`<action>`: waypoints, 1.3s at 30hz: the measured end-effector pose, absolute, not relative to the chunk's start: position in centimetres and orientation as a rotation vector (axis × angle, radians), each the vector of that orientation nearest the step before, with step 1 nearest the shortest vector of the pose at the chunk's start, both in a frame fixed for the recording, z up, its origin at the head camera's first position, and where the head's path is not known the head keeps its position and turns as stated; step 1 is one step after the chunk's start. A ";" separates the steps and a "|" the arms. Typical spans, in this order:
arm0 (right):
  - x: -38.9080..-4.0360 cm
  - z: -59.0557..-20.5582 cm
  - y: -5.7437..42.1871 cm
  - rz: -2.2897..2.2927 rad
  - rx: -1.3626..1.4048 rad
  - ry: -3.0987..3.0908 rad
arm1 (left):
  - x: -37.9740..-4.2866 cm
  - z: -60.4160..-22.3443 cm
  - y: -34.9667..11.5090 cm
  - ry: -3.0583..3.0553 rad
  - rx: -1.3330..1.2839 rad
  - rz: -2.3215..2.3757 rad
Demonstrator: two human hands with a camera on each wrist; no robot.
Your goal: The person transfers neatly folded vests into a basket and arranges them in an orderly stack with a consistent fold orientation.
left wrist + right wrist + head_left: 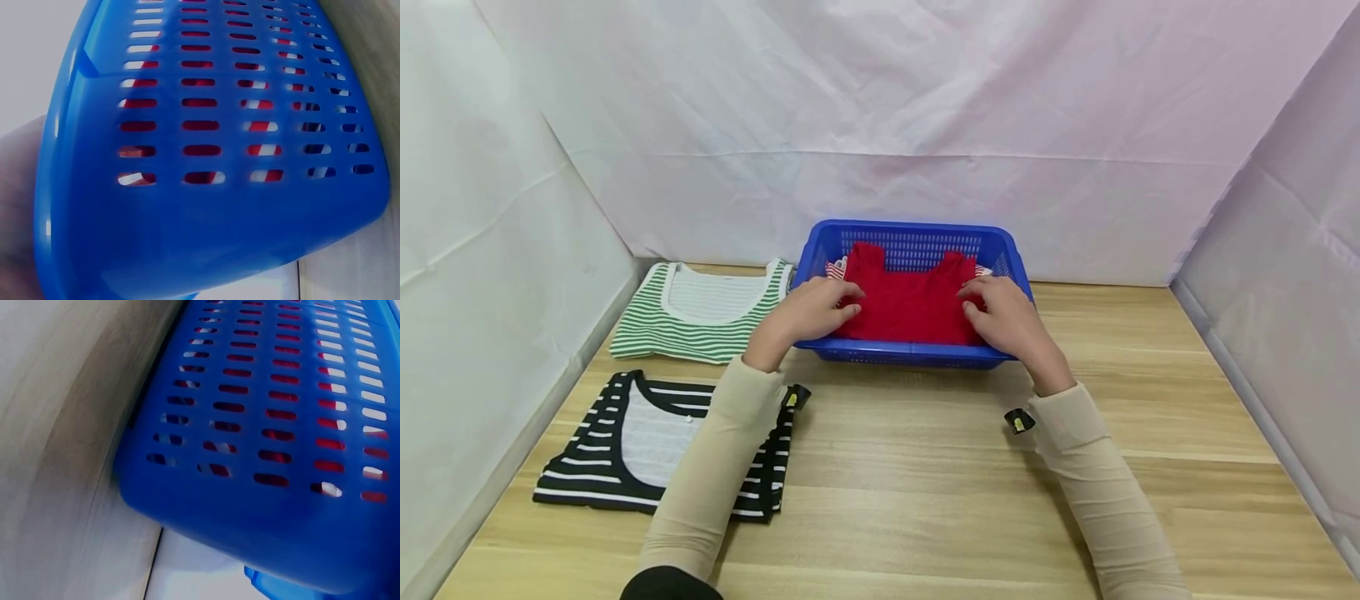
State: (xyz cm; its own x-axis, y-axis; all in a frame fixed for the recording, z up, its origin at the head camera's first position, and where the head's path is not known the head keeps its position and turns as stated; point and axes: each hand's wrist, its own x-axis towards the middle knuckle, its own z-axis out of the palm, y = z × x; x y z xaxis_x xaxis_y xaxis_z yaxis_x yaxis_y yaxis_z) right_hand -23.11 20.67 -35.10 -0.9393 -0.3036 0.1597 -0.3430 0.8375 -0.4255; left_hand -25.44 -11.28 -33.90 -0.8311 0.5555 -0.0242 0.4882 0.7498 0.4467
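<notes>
A blue plastic basket (917, 353) stands against the back wall. In it lies a red sleeveless garment (913, 304), with red-and-white striped cloth (837, 267) peeking out beneath. My left hand (814, 310) reaches over the basket's left side, thumb and fingers apart at the red garment's edge. Over the right side reaches my right hand (1006, 317), its bent fingers apart near the garment's other edge. Whether the fingertips touch the cloth is hard to tell. Both wrist views look at the basket's slotted outer wall (187, 231), with red and white cloth showing through; the fingers are hidden there.
Left of the basket lies a folded green-and-white striped top (700, 337). Nearer, a folded black-and-white striped top (595, 462) lies partly under my left forearm. White sheeting (880, 100) closes off the back and sides of the wooden table (910, 483).
</notes>
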 end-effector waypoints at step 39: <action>-21.5 -33.1 21.0 0.682 0.693 -3.060 | -24.3 -32.9 -11.0 2.700 0.952 0.705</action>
